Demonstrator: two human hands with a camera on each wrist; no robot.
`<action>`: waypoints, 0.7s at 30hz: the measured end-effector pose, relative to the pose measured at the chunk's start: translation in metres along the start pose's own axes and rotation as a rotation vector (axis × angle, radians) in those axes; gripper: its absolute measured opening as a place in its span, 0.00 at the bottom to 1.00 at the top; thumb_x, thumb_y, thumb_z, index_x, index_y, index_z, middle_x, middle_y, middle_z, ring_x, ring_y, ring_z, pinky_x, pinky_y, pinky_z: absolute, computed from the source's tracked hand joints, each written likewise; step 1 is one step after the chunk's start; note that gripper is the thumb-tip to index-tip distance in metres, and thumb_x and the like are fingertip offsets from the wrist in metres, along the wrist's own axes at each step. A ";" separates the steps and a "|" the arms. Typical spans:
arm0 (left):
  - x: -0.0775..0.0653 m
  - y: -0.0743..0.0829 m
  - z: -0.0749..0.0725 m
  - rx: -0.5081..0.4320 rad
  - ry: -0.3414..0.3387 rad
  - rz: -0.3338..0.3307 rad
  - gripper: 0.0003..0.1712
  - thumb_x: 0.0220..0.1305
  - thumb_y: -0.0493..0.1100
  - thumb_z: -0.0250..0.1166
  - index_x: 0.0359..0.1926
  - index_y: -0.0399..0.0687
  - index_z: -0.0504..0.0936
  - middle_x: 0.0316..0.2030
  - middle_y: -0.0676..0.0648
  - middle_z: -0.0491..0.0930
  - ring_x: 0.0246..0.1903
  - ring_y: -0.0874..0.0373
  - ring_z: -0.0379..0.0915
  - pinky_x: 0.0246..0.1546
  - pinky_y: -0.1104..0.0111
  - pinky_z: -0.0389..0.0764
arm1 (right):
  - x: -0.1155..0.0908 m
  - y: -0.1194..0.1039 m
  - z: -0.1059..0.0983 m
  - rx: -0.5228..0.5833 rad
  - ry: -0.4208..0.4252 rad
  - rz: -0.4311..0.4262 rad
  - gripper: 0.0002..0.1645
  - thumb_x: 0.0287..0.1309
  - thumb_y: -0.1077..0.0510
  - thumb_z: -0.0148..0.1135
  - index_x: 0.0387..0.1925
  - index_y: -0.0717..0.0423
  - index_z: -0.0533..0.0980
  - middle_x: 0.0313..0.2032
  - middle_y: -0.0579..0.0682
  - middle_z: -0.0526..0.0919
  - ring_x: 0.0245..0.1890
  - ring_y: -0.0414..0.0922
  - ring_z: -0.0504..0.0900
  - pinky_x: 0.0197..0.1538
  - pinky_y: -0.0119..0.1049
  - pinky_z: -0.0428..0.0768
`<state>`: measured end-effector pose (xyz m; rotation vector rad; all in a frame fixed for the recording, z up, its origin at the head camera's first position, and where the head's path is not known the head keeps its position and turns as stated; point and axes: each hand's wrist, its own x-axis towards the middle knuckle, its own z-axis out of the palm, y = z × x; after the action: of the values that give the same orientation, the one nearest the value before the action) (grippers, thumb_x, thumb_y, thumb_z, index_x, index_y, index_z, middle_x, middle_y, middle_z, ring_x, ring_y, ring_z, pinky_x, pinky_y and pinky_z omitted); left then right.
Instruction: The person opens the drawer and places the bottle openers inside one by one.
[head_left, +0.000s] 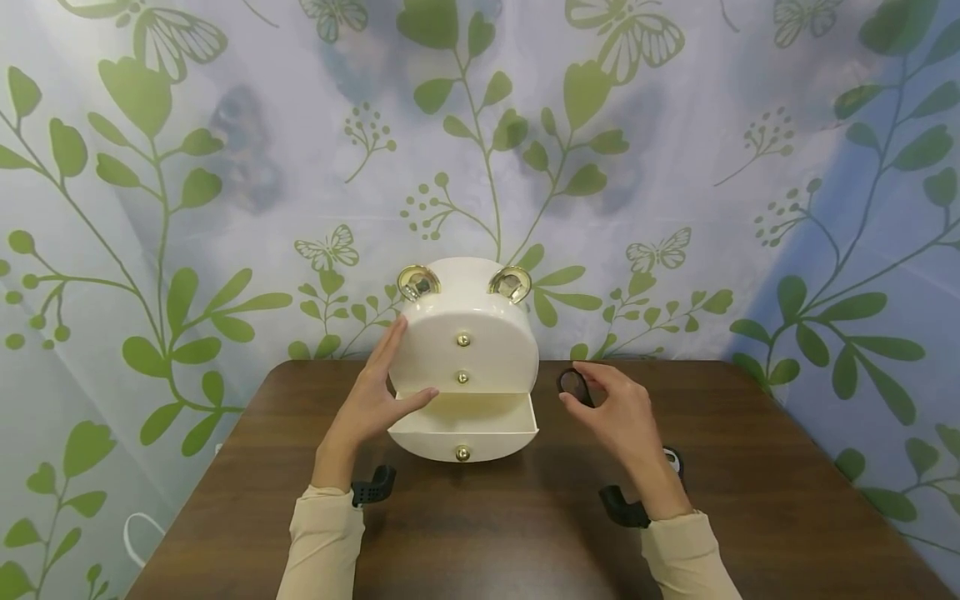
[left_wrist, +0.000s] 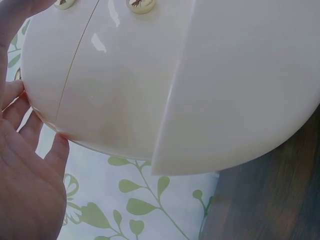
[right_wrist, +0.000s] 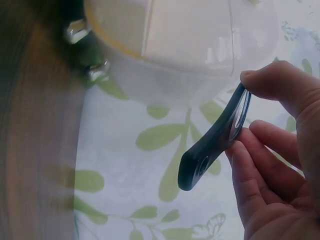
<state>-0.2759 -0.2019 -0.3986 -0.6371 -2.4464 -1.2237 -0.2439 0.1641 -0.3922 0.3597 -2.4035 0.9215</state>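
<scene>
A cream drawer box [head_left: 462, 350] with gold ears stands at the back of the table. Its bottom drawer [head_left: 462, 446] is pulled out, and the pale inside shows. My left hand [head_left: 375, 400] rests on the box's left side with fingers extended; the thumb points across the front. In the left wrist view, the fingertips [left_wrist: 61, 137] touch the box's curved edge. Right of the box, my right hand [head_left: 618, 412] pinches a small black ring-shaped object with a short handle [head_left: 574, 386] between thumb and fingers. The right wrist view shows its thick handle end pointing away from the hand.
The box stands on a dark brown wooden table [head_left: 480, 533]. Behind it hangs a pale cloth [head_left: 480, 192] printed with green leaves and butterflies. Black camera mounts [head_left: 624, 507] sit at both wrists. A white cable loop [head_left: 138, 537] shows at the table's left edge.
</scene>
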 end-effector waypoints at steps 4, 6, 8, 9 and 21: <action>0.000 0.000 0.001 -0.004 0.002 0.002 0.66 0.57 0.53 0.79 0.84 0.65 0.42 0.83 0.55 0.40 0.82 0.50 0.39 0.75 0.40 0.55 | 0.002 -0.008 0.007 0.033 0.016 -0.036 0.29 0.51 0.57 0.81 0.56 0.58 0.84 0.52 0.57 0.86 0.48 0.56 0.86 0.53 0.57 0.82; 0.000 0.000 0.001 -0.003 0.002 0.004 0.66 0.57 0.53 0.79 0.84 0.65 0.42 0.83 0.55 0.41 0.82 0.50 0.39 0.75 0.41 0.54 | 0.003 -0.012 0.011 0.045 0.020 -0.055 0.28 0.51 0.58 0.81 0.55 0.58 0.84 0.51 0.57 0.87 0.48 0.56 0.86 0.52 0.56 0.83; 0.000 -0.001 0.001 -0.004 0.002 0.004 0.66 0.57 0.53 0.79 0.84 0.65 0.42 0.83 0.55 0.40 0.82 0.50 0.39 0.75 0.41 0.54 | 0.004 -0.016 0.016 0.053 0.019 -0.073 0.28 0.51 0.58 0.81 0.55 0.58 0.84 0.51 0.56 0.87 0.47 0.55 0.86 0.52 0.55 0.83; 0.000 -0.001 0.000 -0.004 0.002 0.005 0.66 0.58 0.53 0.79 0.84 0.64 0.42 0.83 0.55 0.40 0.82 0.50 0.39 0.75 0.41 0.55 | 0.004 -0.018 0.018 0.058 0.017 -0.081 0.27 0.51 0.59 0.81 0.54 0.58 0.84 0.51 0.56 0.87 0.47 0.54 0.86 0.51 0.54 0.83; 0.000 -0.004 0.001 0.001 0.011 0.015 0.66 0.57 0.54 0.79 0.84 0.64 0.42 0.83 0.52 0.42 0.81 0.49 0.40 0.74 0.39 0.56 | 0.006 -0.039 0.045 0.123 0.025 -0.182 0.24 0.49 0.61 0.81 0.51 0.56 0.86 0.51 0.53 0.88 0.46 0.52 0.87 0.51 0.49 0.84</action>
<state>-0.2783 -0.2027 -0.4015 -0.6454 -2.4293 -1.2167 -0.2502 0.1048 -0.3957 0.5990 -2.2539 0.9863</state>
